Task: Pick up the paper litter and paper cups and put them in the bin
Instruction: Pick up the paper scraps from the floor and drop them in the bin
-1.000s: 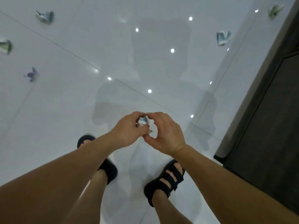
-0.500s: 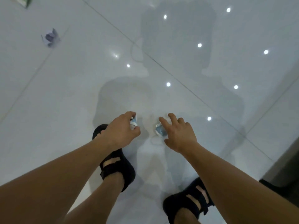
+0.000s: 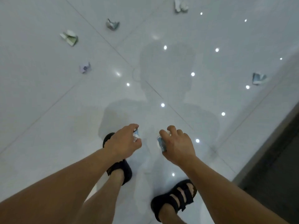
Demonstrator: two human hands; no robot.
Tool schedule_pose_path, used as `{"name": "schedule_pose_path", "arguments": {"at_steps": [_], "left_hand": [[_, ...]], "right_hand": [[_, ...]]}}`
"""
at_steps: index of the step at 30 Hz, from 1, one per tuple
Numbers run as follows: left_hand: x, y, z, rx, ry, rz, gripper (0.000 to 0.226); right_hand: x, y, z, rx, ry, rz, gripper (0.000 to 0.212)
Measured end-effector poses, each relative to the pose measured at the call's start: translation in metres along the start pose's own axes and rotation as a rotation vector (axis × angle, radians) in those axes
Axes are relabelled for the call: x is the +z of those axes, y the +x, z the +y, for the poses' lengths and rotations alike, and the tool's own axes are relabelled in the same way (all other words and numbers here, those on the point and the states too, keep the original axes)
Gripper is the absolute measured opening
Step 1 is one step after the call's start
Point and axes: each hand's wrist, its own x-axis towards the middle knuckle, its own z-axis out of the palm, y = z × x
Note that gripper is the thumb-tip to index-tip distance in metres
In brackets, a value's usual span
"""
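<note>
My left hand point(image 3: 123, 143) is closed on a small crumpled blue-and-white paper piece point(image 3: 136, 135) held above the floor. My right hand point(image 3: 177, 145) grips another crumpled blue-and-white paper piece point(image 3: 161, 143). The two hands are apart, side by side over my feet. More litter lies on the white tiled floor ahead: a green-white paper point(image 3: 69, 38), a grey-green paper point(image 3: 112, 25), a lilac paper point(image 3: 85, 67), a white crumpled paper point(image 3: 180, 5) at the top and a blue-white paper point(image 3: 258, 78) at the right. No bin and no cups are in view.
My feet in black sandals stand below the hands, the left sandal point(image 3: 119, 170) ahead of the right sandal point(image 3: 175, 198). A dark floor strip or mat point(image 3: 275, 172) runs along the right edge. The glossy tiles reflect ceiling lights.
My hands were together around one paper wad, then came apart, each holding a piece. The view has tilted up, bringing more floor litter into sight.
</note>
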Motion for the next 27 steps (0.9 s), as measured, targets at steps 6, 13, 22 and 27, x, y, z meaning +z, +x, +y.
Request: {"name": "schedule_pose_path", "arguments": {"at_steps": [6, 13, 22, 27], "left_hand": [[-0.113, -0.143, 0.067, 0.007, -0.024, 0.114, 0.056], [-0.211, -0.291, 0.110, 0.032, -0.164, 0.325, 0.053], [-0.243, -0.452, 0.073, -0.127, -0.362, 0.587, 0.058], [-0.254, -0.517, 0.011, -0.210, -0.433, 0.711, 0.054]], "right_hand": [[-0.181, -0.089, -0.042, -0.064, 0.002, 0.057, 0.043], [-0.357, -0.154, -0.106, -0.288, -0.164, 0.199, 0.051], [-0.458, -0.224, -0.217, -0.553, -0.328, 0.258, 0.054], [-0.469, -0.241, -0.305, -0.705, -0.461, 0.293, 0.054]]}}
